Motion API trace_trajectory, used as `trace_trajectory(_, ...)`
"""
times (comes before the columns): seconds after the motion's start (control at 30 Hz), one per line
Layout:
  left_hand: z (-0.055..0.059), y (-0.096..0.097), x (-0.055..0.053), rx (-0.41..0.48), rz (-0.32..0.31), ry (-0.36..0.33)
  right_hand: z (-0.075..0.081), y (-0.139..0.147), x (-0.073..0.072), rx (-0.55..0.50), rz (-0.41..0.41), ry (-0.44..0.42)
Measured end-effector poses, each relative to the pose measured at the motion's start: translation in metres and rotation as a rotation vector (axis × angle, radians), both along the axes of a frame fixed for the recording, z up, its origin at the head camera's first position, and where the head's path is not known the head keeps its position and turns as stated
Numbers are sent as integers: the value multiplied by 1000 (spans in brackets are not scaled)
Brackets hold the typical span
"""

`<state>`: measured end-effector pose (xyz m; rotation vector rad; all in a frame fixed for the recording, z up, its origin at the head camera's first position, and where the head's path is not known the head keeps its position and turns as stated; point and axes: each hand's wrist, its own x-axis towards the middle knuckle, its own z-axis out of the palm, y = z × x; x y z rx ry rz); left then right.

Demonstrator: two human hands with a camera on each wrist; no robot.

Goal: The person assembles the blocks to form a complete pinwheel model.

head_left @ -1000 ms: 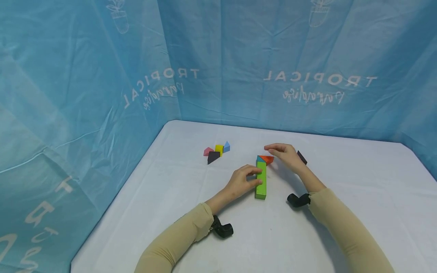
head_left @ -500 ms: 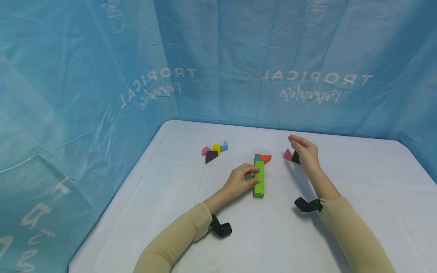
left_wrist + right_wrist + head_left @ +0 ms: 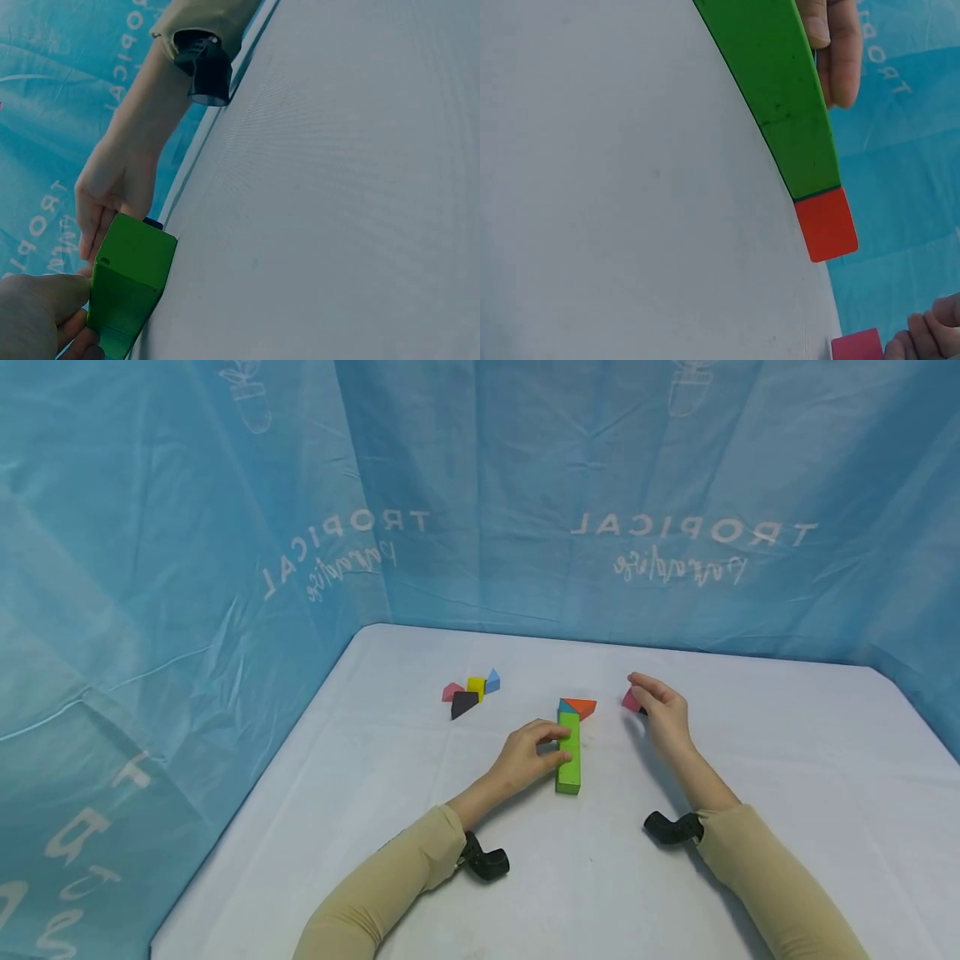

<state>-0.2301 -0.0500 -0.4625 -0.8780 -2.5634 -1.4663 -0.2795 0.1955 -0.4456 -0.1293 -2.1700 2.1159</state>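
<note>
Low on the table, a long green block (image 3: 567, 760) lies in line with a small teal triangular block (image 3: 567, 706) and an orange-red triangular block (image 3: 582, 707) at its far end. My left hand (image 3: 525, 756) rests against the green block's left side, index finger and thumb at its upper edge. Farther right, my right hand (image 3: 666, 714) hovers with bent fingers over a pink triangular block (image 3: 631, 700). In the right wrist view the fingertips are right beside that pink block (image 3: 857, 345). A black block (image 3: 642, 711) is mostly hidden behind the right hand.
At the back left sits a small group: a pink block (image 3: 452, 692), a yellow block (image 3: 477, 687), a light blue triangular block (image 3: 492, 682) and a black block (image 3: 464, 702). Blue printed curtains (image 3: 480, 568) stand behind and left of the white table (image 3: 345, 735).
My right hand has moved right from beside the orange-red block to the pink and black blocks, then dropped lower over the pink one. The left hand has kept its place on the green block.
</note>
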Motion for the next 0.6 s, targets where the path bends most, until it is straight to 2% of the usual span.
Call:
trace_trajectory(0.3, -1, 1, 0, -7, 4, 1, -5, 10, -10, 9, -58, 18)
trace_trajectory(0.47, -2, 0, -1, -5, 4, 6, -4, 13, -13, 86, -100, 38)
trace_trajectory(0.6, -2, 0, -2, -7, 3, 5, -6, 11, -11, 183, -85, 60)
